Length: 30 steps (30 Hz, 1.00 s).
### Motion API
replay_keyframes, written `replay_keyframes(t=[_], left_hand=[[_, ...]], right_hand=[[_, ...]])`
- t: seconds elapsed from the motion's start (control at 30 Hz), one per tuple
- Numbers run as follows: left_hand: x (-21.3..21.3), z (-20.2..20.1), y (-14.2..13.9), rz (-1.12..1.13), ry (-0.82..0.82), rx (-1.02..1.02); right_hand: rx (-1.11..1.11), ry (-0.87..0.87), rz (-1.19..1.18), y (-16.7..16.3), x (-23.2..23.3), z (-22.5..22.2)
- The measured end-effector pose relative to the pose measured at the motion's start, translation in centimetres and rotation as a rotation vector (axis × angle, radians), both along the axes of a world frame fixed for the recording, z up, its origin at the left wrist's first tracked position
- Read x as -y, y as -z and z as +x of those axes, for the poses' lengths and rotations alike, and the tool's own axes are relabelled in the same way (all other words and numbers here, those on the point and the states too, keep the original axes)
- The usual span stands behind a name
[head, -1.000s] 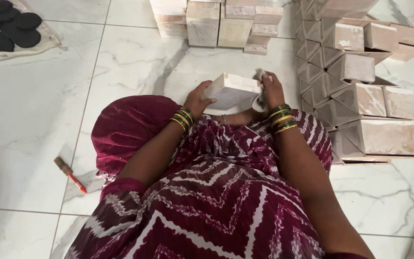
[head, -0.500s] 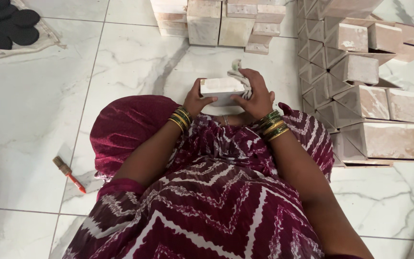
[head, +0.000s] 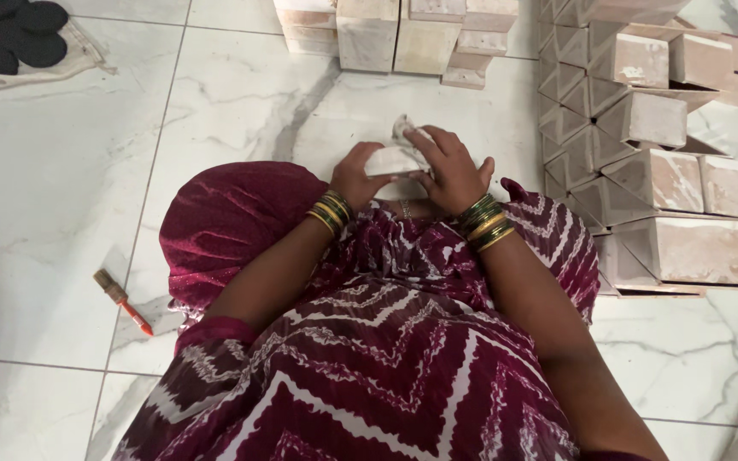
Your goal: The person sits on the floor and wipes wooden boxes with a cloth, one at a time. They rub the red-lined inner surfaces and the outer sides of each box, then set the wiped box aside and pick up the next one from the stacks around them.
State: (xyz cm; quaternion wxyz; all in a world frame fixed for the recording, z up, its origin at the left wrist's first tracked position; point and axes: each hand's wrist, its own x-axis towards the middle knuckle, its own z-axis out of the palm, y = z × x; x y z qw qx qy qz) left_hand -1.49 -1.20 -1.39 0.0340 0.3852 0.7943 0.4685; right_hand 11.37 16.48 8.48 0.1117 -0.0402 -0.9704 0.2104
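I sit on a marble floor (head: 241, 102) in a maroon patterned dress. A small pale cardboard box (head: 393, 162) rests low in front of my knees, held between both hands. My left hand (head: 359, 175) grips its left side. My right hand (head: 448, 171) presses over its top and right side, fingers covering much of it, so its shape is partly hidden. A crumpled flap or paper (head: 405, 128) sticks up behind my right fingers. Green and gold bangles ring both wrists.
A tall stack of finished pale boxes (head: 651, 162) stands at my right. More boxes (head: 395, 34) line the far edge. A small orange-handled brush (head: 121, 300) lies on the floor at left. Dark round pieces on a cloth (head: 10, 38) sit far left.
The box was raised and tilted a second ago; it now sits lower, with my right hand moved over its top and both hands closed tighter around it.
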Motion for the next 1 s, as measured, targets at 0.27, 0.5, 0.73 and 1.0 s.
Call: replay_keyframes(t=[0.27, 0.5, 0.73, 1.0], left_hand=[[0.1, -1.9, 1.8, 0.152, -0.035, 0.347], [0.0, -2.4, 2.1, 0.124, -0.032, 0.416], [-0.2, -3.0, 2.7, 0.14, -0.014, 0.478], [0.2, -3.7, 2.1, 0.569, 0.071, 1.024]], right_hand=[[0.054, 0.144, -0.132, 5.8, -6.1, -1.5], [0.052, 0.096, -0.068, 6.2, -4.5, -1.3], [0.064, 0.144, -0.139, 6.2, -5.2, -2.2], [-0.093, 0.586, -1.077, 7.2, -9.8, -2.4]])
